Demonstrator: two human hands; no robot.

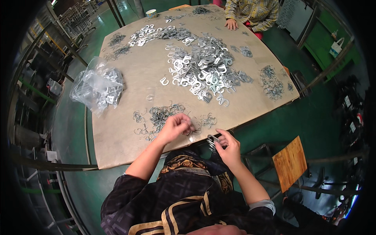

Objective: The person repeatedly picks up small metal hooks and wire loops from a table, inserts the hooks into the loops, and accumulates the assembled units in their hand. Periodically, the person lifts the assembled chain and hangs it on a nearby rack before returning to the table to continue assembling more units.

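My left hand (177, 127) is over the near edge of a pile of thin bent wire pieces (159, 115). Its fingers are curled together and slightly blurred, and whatever they may pinch is too small to make out. A smaller cluster of the same wire pieces (208, 120) lies just right of it. At the table's near edge, my right hand (229, 148) grips a few silver metal hooks (212, 142) between thumb and fingers, stacked and hanging down. Farther in on the table spreads a large heap of similar silver hooks (203, 64).
A clear plastic bag (100, 84) with metal parts sits at the table's left edge. More wire pieces (272, 83) lie at the right. Across the table, another person's hand (231, 24) rests on the brown tabletop (133, 78). A wooden stool (290, 163) stands to my right.
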